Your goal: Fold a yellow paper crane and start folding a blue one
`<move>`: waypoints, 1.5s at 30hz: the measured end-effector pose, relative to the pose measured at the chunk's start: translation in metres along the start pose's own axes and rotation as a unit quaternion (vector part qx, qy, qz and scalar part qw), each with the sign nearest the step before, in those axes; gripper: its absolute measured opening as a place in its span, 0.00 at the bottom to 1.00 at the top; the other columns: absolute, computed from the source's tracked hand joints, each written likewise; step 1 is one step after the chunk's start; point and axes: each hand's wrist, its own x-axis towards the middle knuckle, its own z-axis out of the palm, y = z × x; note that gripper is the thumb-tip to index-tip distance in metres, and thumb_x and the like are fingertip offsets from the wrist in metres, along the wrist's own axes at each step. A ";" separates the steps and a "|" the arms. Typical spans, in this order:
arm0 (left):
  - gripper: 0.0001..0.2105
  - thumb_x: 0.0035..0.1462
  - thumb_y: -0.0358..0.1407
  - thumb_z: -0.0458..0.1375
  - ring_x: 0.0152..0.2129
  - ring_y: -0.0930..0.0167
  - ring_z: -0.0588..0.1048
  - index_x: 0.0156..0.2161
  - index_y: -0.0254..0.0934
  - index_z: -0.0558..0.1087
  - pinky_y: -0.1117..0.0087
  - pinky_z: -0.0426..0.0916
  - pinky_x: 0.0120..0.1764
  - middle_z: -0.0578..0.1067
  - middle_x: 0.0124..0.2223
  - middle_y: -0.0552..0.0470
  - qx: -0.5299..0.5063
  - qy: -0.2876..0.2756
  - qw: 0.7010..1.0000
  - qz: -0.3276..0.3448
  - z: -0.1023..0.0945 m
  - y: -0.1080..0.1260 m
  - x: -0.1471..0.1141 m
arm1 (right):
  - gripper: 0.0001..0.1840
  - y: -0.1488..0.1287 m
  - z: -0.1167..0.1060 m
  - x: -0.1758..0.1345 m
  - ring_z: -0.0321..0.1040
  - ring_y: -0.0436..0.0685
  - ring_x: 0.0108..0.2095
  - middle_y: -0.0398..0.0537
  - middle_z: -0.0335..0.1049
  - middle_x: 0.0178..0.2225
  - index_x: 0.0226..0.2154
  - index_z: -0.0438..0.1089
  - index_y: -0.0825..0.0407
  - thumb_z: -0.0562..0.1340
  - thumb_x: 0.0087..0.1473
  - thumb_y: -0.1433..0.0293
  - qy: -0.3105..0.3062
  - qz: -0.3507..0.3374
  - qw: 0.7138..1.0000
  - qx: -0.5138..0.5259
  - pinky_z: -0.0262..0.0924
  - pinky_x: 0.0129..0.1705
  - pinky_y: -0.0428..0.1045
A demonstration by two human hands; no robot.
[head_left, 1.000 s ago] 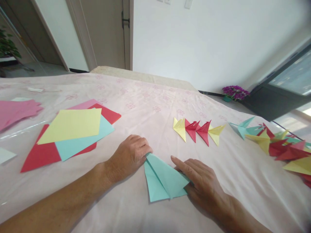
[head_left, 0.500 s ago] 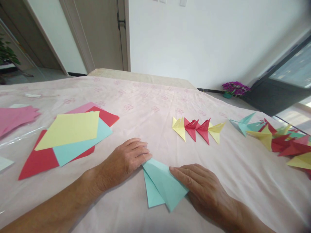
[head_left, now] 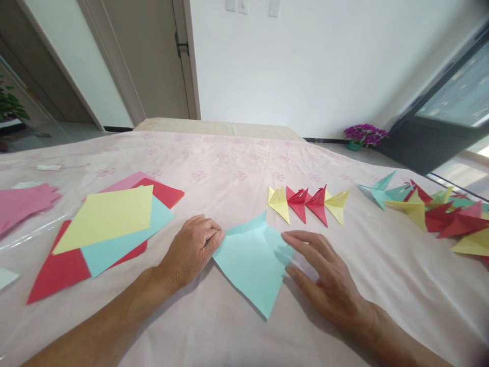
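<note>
A light blue sheet of paper (head_left: pixel 250 265) lies in front of me as a diamond, its edges curving up off the cloth and one corner pointing at me. My left hand (head_left: pixel 194 250) pinches its left corner between thumb and fingers. At the right corner is my right hand (head_left: pixel 324 275), thumb and fingers apart around the paper's edge. Beyond it stands a row of folded paper cranes, a yellow crane (head_left: pixel 279 204) at its left end and a red crane (head_left: pixel 297 203) beside it.
To the left lie loose sheets: a yellow sheet (head_left: pixel 107 219) over blue, red and pink ones, and a pink stack (head_left: pixel 26 206). More folded cranes (head_left: pixel 451 219) crowd the right side. A pink flowered cloth (head_left: pixel 214 158) covers the table.
The blue paper was folded over in layers; now it is spread into a single diamond. My right hand's fingers have parted, and my left hand has shifted slightly left.
</note>
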 end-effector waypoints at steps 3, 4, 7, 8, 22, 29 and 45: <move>0.20 0.67 0.38 0.46 0.35 0.69 0.72 0.26 0.37 0.71 0.59 0.61 0.52 0.76 0.34 0.52 0.001 -0.008 1.000 -0.011 0.001 -0.001 0.000 | 0.28 -0.005 -0.005 -0.002 0.62 0.63 0.55 0.55 0.66 0.54 0.58 0.62 0.49 0.58 0.54 0.76 -0.081 -0.064 0.995 0.006 0.61 0.54 0.60; 0.19 0.67 0.38 0.46 0.35 0.69 0.72 0.26 0.37 0.71 0.58 0.60 0.53 0.76 0.35 0.52 0.001 -0.012 1.000 -0.013 0.001 -0.001 0.000 | 0.28 -0.006 -0.005 -0.001 0.60 0.63 0.56 0.54 0.66 0.55 0.58 0.62 0.49 0.58 0.53 0.77 -0.099 -0.066 0.993 0.004 0.60 0.55 0.61; 0.17 0.67 0.38 0.45 0.38 0.69 0.73 0.31 0.38 0.73 0.56 0.56 0.57 0.76 0.36 0.53 0.004 -0.011 1.000 -0.024 0.003 -0.002 0.000 | 0.28 -0.004 -0.001 0.002 0.58 0.62 0.58 0.52 0.66 0.56 0.56 0.65 0.49 0.56 0.52 0.80 -0.111 -0.057 0.992 -0.011 0.58 0.57 0.62; 0.17 0.67 0.39 0.45 0.38 0.68 0.73 0.33 0.38 0.73 0.56 0.54 0.58 0.76 0.37 0.53 0.006 -0.009 1.000 -0.026 0.003 -0.002 0.000 | 0.27 -0.002 0.001 0.003 0.59 0.62 0.57 0.51 0.67 0.55 0.55 0.66 0.49 0.56 0.53 0.80 -0.110 -0.057 0.992 -0.014 0.58 0.57 0.61; 0.07 0.59 0.32 0.59 0.44 0.65 0.72 0.42 0.43 0.76 0.53 0.59 0.55 0.74 0.45 0.51 0.083 0.068 0.994 0.034 0.006 -0.007 -0.005 | 0.10 -0.008 -0.001 0.007 0.70 0.55 0.39 0.49 0.74 0.40 0.44 0.71 0.48 0.58 0.61 0.72 -0.070 -0.045 0.992 0.095 0.66 0.42 0.51; 0.05 0.58 0.31 0.61 0.36 0.67 0.71 0.39 0.41 0.77 0.63 0.65 0.39 0.74 0.38 0.50 0.086 0.096 0.988 0.084 0.008 -0.003 -0.007 | 0.37 0.012 0.007 0.035 0.61 0.64 0.54 0.56 0.64 0.55 0.63 0.54 0.50 0.65 0.52 0.70 0.030 0.044 0.998 0.022 0.64 0.50 0.58; 0.11 0.61 0.24 0.54 0.31 0.70 0.69 0.41 0.39 0.76 0.69 0.65 0.33 0.74 0.33 0.52 0.128 0.102 0.975 0.148 0.005 -0.002 -0.015 | 0.12 0.020 0.024 0.047 0.65 0.56 0.38 0.49 0.72 0.35 0.42 0.73 0.50 0.55 0.63 0.75 -0.091 -0.151 0.984 -0.031 0.55 0.40 0.53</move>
